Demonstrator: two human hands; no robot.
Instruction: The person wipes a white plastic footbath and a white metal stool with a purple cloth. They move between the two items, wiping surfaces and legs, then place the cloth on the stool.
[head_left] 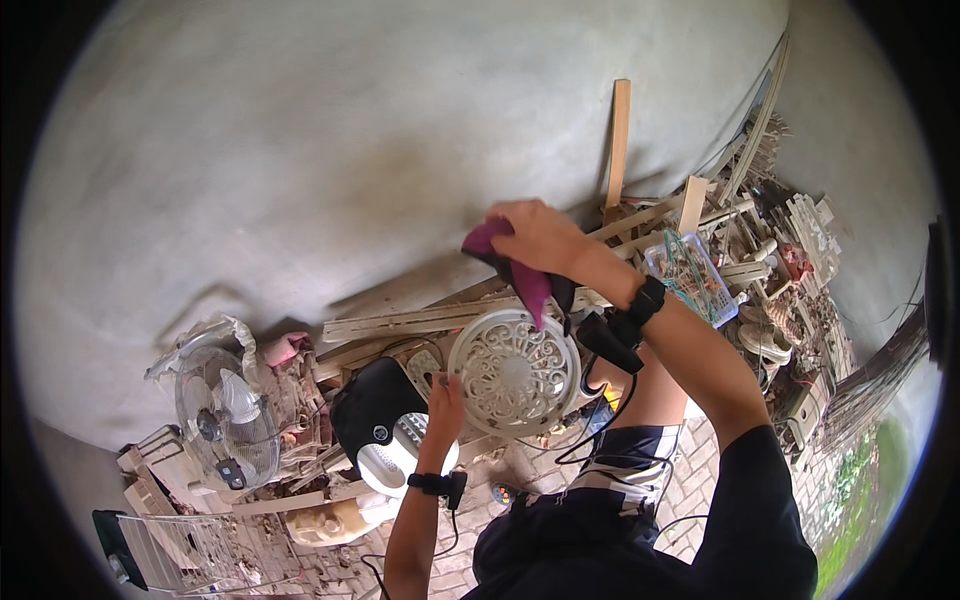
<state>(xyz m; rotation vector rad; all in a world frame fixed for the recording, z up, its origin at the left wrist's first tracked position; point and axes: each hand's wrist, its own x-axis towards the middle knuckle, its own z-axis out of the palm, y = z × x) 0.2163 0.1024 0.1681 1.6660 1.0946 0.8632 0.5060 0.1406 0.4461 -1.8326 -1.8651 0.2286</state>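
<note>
A round white openwork disc (pixel 515 374) with a scrolled pattern, like a stool top, stands upright in front of me. My left hand (pixel 446 408) is closed on its left rim, the thumb over the edge. Higher up and to the right, my right hand (pixel 545 238) grips a purple and black cloth (pixel 528 285), whose lower tip hangs over the disc's top edge. I cannot tell whether the cloth touches the disc. What supports the disc from behind is hidden.
A fan (pixel 232 415) stands at left, beside a black and white plastic appliance (pixel 385 425). Wooden planks (pixel 420 320) lie along the grey wall. At right, a blue-white basket (pixel 715 285) sits among piled scrap wood. Cables run from my wrist straps. Below is brick paving (pixel 480 475).
</note>
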